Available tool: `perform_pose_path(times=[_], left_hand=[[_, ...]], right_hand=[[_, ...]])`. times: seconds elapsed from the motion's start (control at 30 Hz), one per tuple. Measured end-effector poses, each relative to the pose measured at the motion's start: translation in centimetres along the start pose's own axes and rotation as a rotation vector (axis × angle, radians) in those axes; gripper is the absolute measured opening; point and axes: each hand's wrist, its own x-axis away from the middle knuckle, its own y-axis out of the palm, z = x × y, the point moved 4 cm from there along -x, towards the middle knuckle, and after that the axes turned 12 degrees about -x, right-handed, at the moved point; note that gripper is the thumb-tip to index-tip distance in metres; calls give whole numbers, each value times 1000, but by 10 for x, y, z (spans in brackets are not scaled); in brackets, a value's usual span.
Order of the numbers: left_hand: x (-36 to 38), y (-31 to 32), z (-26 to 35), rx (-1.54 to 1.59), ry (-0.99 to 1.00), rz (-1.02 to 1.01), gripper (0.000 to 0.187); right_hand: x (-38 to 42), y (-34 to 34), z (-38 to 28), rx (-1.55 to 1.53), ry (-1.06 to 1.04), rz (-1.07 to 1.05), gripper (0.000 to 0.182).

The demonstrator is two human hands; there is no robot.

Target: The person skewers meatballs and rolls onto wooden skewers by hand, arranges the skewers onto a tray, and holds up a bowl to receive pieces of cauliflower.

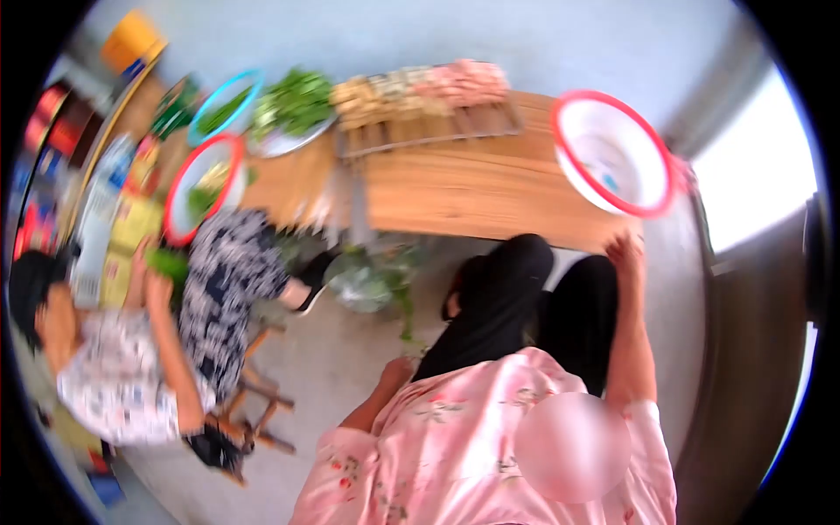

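Note:
Beside my left thigh hangs my left hand (pixel 398 372), small and blurred, and its fingers cannot be made out. My right hand (pixel 625 251) is at the table's front right edge, just below a white basin with a red rim (pixel 654 208). Its fingers look apart, with nothing seen in them. Small pale and blue things lie inside the basin. On the wooden table (pixel 472 188), a tray (pixel 429 137) holds rows of pink, grey and tan pieces. Left of it are leafy greens (pixel 302 101) on a plate.
A co-worker (pixel 131 367) sits at the left, holding a green vegetable (pixel 166 262). Near them stand a red-rimmed bowl (pixel 181 229) and a blue-rimmed basket (pixel 194 131). A clear plastic bag (pixel 359 284) with greens lies below the table edge. Shelves and boxes line the far left.

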Motion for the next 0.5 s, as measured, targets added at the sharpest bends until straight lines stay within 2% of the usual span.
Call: perform_pose_path(times=[0.03,0.07,0.1,0.13,0.17,0.2,0.23,0.27,0.3,0.33,0.37,0.4,0.5], left_hand=[[1,4,-8,42,-7,0,24],[1,8,-11,13,35,-26,24],[2,10,-18,198,26,15,26],[7,18,-26,394,-5,66,27],[1,44,-38,502,91,138,29],[7,33,-34,388,47,52,26],[3,29,-27,37,82,71,25],[9,17,-18,81,171,157,24],[15,-4,-3,166,-5,66,22],[12,-19,9,137,-84,67,22],[21,-47,25,215,-50,190,22],[20,-57,28,221,-87,216,22],[3,-77,40,264,-120,192,22]], right_hand=[[22,34,-15,-124,59,64,31],[4,25,-6,-207,79,-56,34],[28,51,-23,-127,-2,225,33],[25,37,-24,-129,1,235,33],[14,26,-24,-207,-41,166,48],[-5,31,-13,-291,-48,53,71],[-31,12,2,-389,-11,-14,78],[-23,29,-12,-403,2,33,76],[-37,29,-12,-410,19,110,74],[-58,28,-12,-438,52,192,71],[-78,15,-5,-494,121,115,68],[-88,14,0,-527,144,220,63],[-112,7,10,-509,193,168,51]])
